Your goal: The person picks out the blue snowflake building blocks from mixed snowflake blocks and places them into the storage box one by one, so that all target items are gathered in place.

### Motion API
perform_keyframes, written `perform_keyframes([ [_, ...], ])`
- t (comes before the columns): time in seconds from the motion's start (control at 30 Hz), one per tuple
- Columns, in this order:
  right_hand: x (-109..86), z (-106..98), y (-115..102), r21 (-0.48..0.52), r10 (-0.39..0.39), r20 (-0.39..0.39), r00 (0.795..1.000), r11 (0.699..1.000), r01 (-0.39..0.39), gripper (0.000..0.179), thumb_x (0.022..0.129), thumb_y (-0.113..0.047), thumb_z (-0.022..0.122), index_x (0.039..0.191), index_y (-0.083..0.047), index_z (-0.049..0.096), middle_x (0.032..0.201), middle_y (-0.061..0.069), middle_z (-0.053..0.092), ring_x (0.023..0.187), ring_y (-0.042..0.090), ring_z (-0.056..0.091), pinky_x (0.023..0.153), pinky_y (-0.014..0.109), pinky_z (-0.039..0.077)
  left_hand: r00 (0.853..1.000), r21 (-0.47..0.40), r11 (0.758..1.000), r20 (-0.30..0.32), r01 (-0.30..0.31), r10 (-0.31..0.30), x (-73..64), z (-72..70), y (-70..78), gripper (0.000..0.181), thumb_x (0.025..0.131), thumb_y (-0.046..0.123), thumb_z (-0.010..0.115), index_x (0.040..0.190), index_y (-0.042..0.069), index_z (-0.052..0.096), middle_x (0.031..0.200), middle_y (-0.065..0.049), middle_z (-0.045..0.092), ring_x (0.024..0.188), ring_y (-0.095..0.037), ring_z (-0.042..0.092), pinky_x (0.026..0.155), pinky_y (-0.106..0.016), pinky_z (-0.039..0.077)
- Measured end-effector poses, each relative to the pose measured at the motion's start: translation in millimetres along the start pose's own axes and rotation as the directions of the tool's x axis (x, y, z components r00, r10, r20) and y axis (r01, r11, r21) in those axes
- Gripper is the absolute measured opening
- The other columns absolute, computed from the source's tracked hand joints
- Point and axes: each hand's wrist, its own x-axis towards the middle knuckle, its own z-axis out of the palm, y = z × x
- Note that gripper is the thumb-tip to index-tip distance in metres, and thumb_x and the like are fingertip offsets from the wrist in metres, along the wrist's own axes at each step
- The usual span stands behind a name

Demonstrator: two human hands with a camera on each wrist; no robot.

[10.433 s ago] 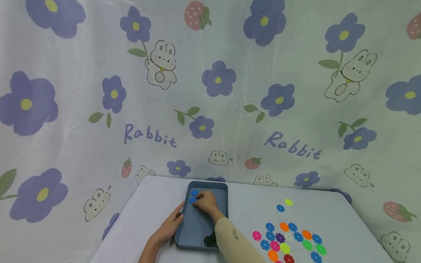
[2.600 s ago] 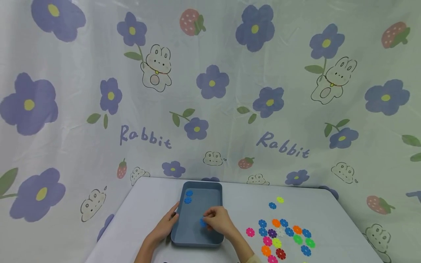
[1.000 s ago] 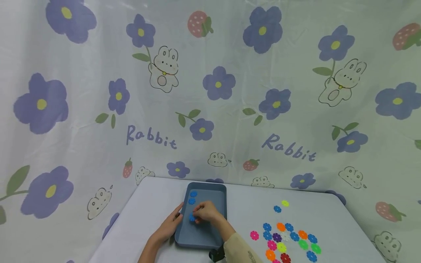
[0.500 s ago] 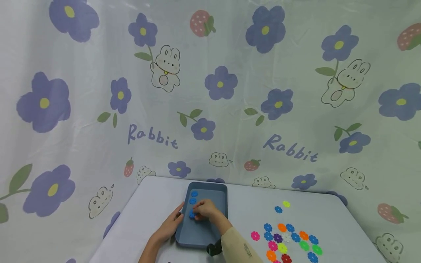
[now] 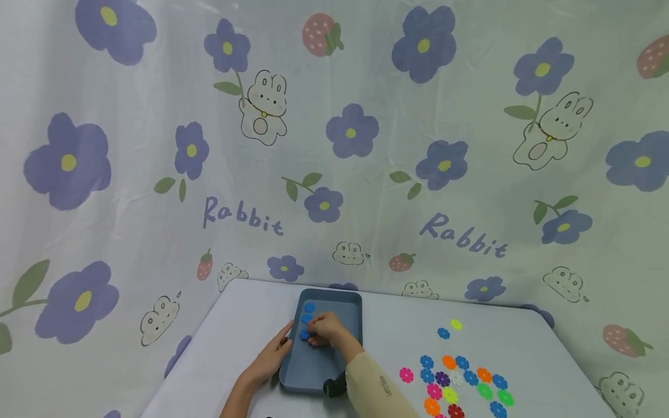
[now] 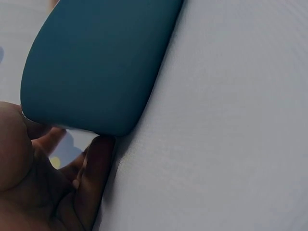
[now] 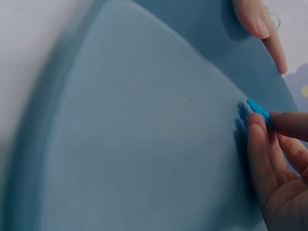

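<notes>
Along the left side of the grey-blue tray (image 5: 321,371), my left hand (image 5: 268,361) grips the rim, its thumb over the edge. In the left wrist view the fingers (image 6: 96,168) touch the outside of the tray wall (image 6: 96,72). Inside the tray, my right hand (image 5: 328,330) pinches a blue notched snowflake disc (image 5: 305,334) between thumb and fingers. The right wrist view has this disc (image 7: 260,111) tilted close to the tray's side wall. Two more blue discs (image 5: 306,319) lie flat in a column at the tray's far left.
Several loose notched discs in many colours, such as a pink one (image 5: 406,375) and a green one (image 5: 505,397), lie on the white table (image 5: 389,331) to the right. A yellow disc (image 5: 456,324) and a blue disc (image 5: 443,334) lie farther back. A patterned curtain (image 5: 366,174) hangs behind.
The right hand has carried the pinched blue disc from the tray's middle to its left side, then farther back, close below the two lying discs. The left hand stays at the rim.
</notes>
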Motion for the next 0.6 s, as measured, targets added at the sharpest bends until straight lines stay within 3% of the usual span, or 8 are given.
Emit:
perform_keyframes([
  [0.23,4.7,-0.1,-2.0,0.051,0.053,-0.029,0.998,0.997,-0.052,0.006,0.084,0.000,0.072,0.084,-0.004,0.067,0.071,0.011,0.068,0.055,0.013,0.065,0.052,0.025,0.054,1.000,-0.005,1.000,0.006,0.002,-0.002,1.9,-0.4,0.3,0.052,0.106,0.020,0.041,0.155,0.014,0.024,0.153,-0.030,0.022,0.138,-0.050,0.019,0.108,-0.064,0.017],
  [0.6,10.2,4.4,4.6,0.044,0.053,-0.101,0.993,0.998,-0.049,0.009,0.081,-0.001,0.076,0.078,-0.004,0.067,0.064,0.010,0.068,0.050,0.013,0.065,0.046,0.024,0.052,0.999,0.004,0.999,0.007,0.034,-0.034,1.3,0.2,0.0,0.052,0.106,0.024,0.041,0.155,0.015,0.025,0.152,-0.030,0.024,0.138,-0.051,0.021,0.107,-0.065,0.018],
])
